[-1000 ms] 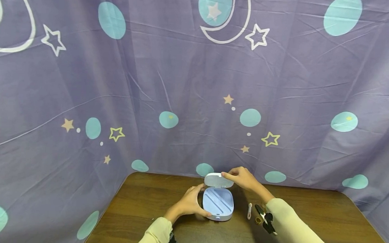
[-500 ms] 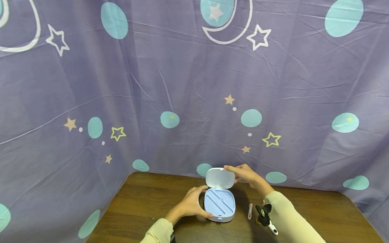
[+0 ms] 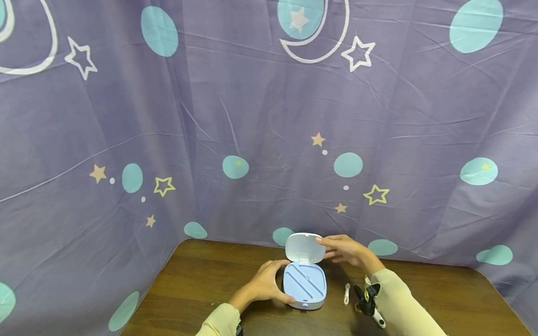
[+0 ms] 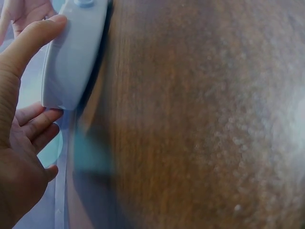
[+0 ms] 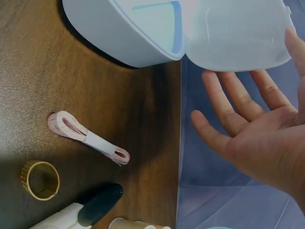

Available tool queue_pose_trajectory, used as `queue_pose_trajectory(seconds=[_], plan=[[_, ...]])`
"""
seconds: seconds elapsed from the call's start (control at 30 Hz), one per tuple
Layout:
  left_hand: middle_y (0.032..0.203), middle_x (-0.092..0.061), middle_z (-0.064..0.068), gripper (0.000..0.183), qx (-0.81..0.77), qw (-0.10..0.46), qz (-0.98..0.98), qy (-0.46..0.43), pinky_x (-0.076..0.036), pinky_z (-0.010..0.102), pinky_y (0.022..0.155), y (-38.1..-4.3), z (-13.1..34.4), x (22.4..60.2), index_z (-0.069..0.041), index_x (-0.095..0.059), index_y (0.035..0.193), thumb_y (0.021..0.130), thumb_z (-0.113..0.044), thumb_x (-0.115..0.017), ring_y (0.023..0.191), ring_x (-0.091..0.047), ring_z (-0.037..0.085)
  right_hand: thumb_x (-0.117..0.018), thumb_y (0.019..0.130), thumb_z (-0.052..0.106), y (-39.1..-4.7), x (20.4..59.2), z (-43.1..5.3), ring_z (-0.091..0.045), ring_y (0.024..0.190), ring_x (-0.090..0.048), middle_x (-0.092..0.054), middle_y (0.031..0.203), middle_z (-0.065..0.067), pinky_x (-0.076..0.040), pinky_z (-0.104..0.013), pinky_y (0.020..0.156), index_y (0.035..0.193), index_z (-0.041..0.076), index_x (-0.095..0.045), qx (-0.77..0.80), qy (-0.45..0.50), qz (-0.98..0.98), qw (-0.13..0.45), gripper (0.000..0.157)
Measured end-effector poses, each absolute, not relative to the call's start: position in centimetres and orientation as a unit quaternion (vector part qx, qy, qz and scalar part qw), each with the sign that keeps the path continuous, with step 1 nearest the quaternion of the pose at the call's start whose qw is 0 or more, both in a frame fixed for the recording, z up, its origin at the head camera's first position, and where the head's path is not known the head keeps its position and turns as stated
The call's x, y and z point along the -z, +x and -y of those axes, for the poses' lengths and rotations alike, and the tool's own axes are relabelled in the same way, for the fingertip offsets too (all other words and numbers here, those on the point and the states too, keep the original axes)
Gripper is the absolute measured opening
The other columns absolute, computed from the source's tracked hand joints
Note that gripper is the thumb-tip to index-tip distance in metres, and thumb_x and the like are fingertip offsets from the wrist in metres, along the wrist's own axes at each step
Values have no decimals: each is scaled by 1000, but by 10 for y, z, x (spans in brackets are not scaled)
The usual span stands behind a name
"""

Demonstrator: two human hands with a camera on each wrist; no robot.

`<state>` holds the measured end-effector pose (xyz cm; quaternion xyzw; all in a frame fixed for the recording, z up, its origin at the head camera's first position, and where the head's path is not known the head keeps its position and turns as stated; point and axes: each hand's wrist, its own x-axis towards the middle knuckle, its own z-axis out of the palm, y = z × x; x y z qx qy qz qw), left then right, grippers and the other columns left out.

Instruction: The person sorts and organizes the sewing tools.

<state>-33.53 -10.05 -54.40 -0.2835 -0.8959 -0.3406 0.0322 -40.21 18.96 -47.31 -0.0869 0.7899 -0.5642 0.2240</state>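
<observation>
A small light-blue plastic storage box (image 3: 305,284) stands on the table, its translucent hinged lid (image 3: 302,247) raised at the back. A tray with diagonal slots fills the box's top. My left hand (image 3: 262,283) holds the box from the left, thumb on the front wall (image 4: 71,57) and fingers at the far side. At the lid's right edge is my right hand (image 3: 344,250); its spread, mostly straight fingers (image 5: 240,98) touch the lid, with the thumb near its upper edge in the right wrist view.
Right of the box lie a folded tape measure (image 5: 88,138), a gold thimble ring (image 5: 40,180) and a white tool with a dark end (image 5: 100,205). Small tan cylinders (image 5: 138,224) sit at that view's lower edge. A patterned curtain (image 3: 270,138) hangs behind the wooden table (image 3: 201,270).
The lid has swung from partly raised to upright, leaning back. My right hand rose with it, then slid slightly down and right along its edge while the fingers loosened. My left hand stayed on the box.
</observation>
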Motion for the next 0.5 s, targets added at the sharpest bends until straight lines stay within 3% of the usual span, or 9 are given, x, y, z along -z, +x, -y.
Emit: queue_pose_trajectory(seconds=[0.27,0.5], plan=[[137,-63,2,95,338,31,896,-285,-45,40,106,-336,99,546,-13,-57,139,59,-47,-97,123,-54,22,-50,103,52,-404,479,-191,-31,109,-72,-65,132,-26,-49,-55,101,147,-9,-43,580,-52,-783,218,76],[138,-62,1,96,318,36,901,-293,-43,42,107,-337,99,546,-15,-55,140,60,-50,-95,125,-53,22,-41,104,55,-405,482,-192,-30,109,-71,-62,135,-28,-48,-57,102,146,-10,-41,586,-29,-780,218,77]])
